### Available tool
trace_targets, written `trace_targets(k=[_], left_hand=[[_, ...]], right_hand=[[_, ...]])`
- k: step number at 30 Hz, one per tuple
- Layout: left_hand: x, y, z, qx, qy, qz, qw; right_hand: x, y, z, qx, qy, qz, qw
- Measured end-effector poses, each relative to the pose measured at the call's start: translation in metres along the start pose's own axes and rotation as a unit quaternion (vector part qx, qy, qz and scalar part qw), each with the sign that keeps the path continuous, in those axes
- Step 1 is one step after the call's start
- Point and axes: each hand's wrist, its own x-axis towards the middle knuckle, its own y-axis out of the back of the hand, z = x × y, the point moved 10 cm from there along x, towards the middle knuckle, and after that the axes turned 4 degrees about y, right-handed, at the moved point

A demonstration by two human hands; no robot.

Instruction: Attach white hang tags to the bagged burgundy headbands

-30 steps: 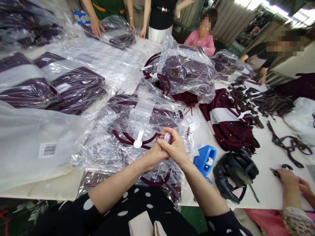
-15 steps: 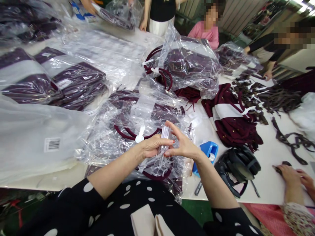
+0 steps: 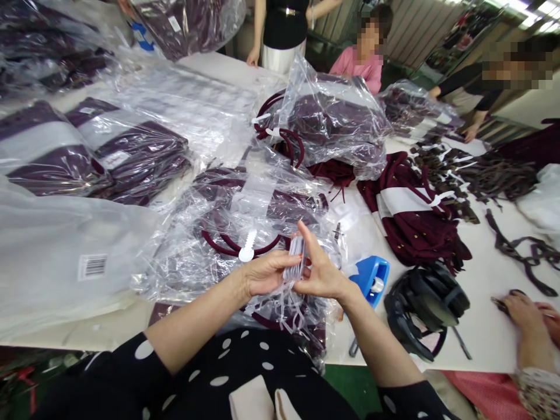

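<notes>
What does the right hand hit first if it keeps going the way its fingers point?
The right hand points up and left, pinching a small clear strip with the left hand. Straight on, it probably meets the clear bag holding maroon cords with a white tie; depth is unclear.

black top with big white polka dots, sleeves pushed up near the elbows, forearms bare, left hand (image 3: 265, 273) and right hand (image 3: 321, 274) ungloved, reddish-orange nail polish, no rings showing
</notes>
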Motion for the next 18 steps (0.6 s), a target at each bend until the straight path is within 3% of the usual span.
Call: trace_targets(k=[6,12,18], left_hand=[[0.003,0.01,-0.005,0.033,-0.004,0.035,0.999],[0.0,0.011,-0.003,0.013,-0.027,0.042,0.999],[-0.003,0.013,0.0,0.032,-0.045,0.057,0.997]], right_hand=[[-0.003,-0.001,-0.004,-0.014,0.034,0.03,0.999],[-0.005,-0.004,-0.003,-0.01,0.025,0.054,0.998],[-0.012,-0.01,0.012,0.159,-0.045,0.017,0.986]])
